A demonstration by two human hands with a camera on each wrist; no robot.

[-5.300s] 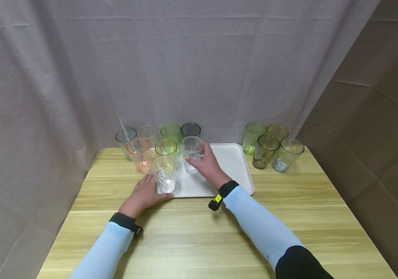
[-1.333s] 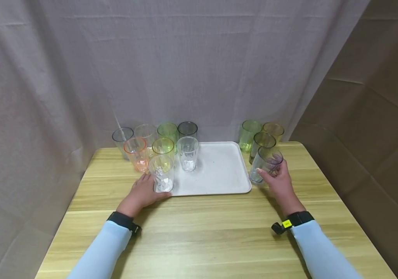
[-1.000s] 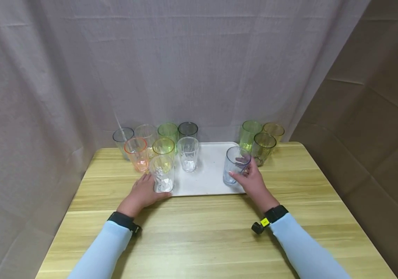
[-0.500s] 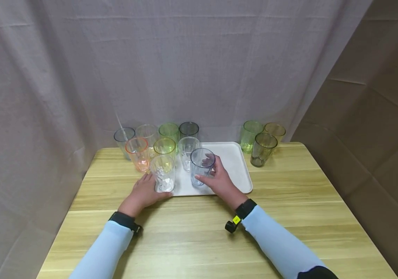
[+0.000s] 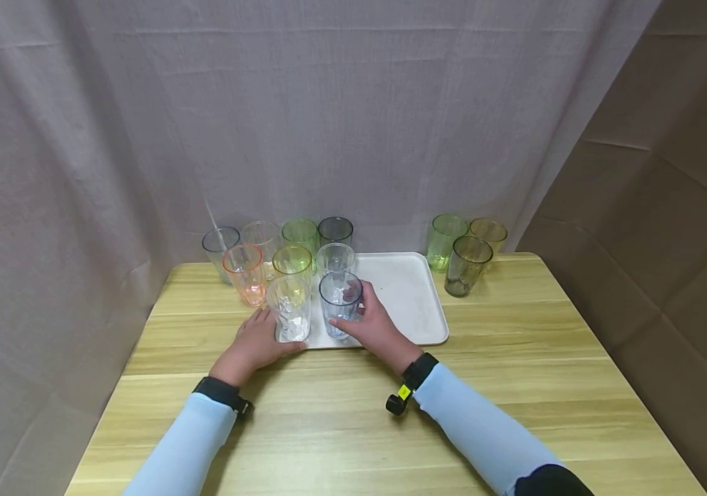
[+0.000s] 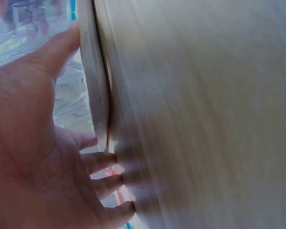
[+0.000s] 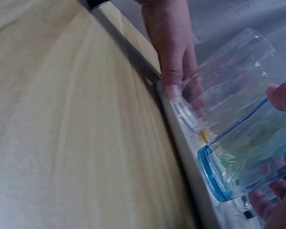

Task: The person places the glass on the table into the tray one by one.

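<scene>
In the head view my right hand holds a light-blue drinking glass upright at the front of the white tray, thumb in front and fingers behind. In the right wrist view the blue base of this glass is close over the tray's edge. My left hand rests at the tray's front left corner with fingers spread, its thumb along the tray's edge. Beside it stands a clear glass. Another clear glass stands behind the blue one, and a yellow glass is to its left.
Left of and behind the tray stand an orange glass, a green glass, a dark grey glass and others. To the tray's right are a green glass, a smoky glass and an amber glass. A curtain hangs behind.
My right hand has let go of a clear glass on the tray, gripped the blue glass at the right and carried it left over the tray beside the front clear glass. My left hand stays put.
</scene>
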